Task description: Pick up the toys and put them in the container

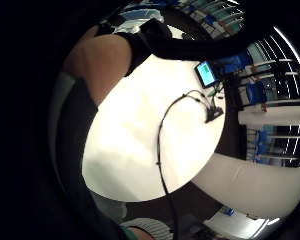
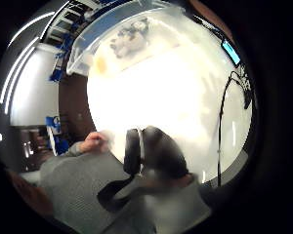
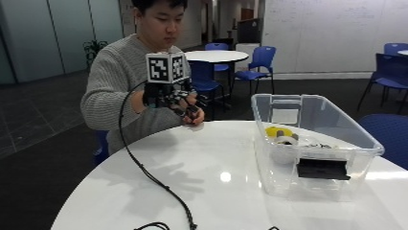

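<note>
My gloved right hand (image 3: 171, 98) hangs in the air above the near-left part of the round white table (image 3: 210, 177), in front of the person's chest. Its fingers (image 2: 151, 151) are relaxed and hold nothing. A clear plastic container (image 3: 319, 125) stands on the right side of the table, well away from the hand. Inside it lie a yellow toy (image 3: 275, 131), a white and grey toy (image 3: 287, 140) and a black object (image 3: 322, 168). In the thumb side palm view the container (image 2: 95, 34) shows across the table with the toys (image 2: 129, 36) in it.
The person's bare left hand (image 3: 195, 118) rests at the table's far edge, just below the gloved hand. A black cable (image 3: 143, 172) runs across the table's left part. A small lit screen (image 1: 206, 74) lies near the table's rim. Blue chairs stand behind.
</note>
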{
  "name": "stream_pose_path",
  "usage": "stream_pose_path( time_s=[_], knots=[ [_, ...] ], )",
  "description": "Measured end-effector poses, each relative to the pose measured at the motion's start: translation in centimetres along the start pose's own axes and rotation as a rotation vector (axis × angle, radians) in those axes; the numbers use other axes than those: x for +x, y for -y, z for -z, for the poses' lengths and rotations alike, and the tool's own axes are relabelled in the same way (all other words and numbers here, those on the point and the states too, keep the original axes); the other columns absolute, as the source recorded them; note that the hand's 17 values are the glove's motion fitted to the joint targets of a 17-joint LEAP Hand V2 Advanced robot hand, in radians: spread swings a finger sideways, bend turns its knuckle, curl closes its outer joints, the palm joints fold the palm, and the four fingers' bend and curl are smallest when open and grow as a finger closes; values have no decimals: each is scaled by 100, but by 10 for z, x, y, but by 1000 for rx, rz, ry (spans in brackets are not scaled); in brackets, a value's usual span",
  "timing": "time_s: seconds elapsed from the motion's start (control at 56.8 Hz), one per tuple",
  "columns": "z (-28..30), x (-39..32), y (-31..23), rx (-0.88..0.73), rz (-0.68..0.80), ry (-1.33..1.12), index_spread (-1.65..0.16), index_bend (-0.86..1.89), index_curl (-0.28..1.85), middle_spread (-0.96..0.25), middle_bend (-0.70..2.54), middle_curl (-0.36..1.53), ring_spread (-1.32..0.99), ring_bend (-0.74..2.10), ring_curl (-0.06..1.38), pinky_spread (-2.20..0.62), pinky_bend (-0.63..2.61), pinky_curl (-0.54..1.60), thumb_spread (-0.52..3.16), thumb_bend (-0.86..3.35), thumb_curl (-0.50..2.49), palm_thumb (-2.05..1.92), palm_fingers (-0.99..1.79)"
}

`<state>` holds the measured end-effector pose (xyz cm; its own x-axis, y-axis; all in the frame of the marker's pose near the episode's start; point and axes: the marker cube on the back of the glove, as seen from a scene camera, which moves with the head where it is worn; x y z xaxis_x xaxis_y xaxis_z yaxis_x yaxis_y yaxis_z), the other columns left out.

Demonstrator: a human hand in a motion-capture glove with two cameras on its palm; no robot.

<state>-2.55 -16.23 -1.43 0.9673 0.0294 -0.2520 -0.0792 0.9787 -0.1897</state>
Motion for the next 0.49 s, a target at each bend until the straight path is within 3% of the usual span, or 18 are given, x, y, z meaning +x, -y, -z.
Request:
stream_pose_path(
  time_s=[0.299, 0.493],
  knots=[
    [-91, -51, -155, 79, -97, 166, -36, 12, 27, -20, 20, 45, -14, 48, 32, 5, 92, 32, 132, -2, 29, -2, -7],
    [-133, -60, -195, 66, -144, 197, -36, 9, 23, -20, 21, 45, -14, 50, 33, 5, 91, 32, 134, -2, 28, -2, -7]
  ],
)
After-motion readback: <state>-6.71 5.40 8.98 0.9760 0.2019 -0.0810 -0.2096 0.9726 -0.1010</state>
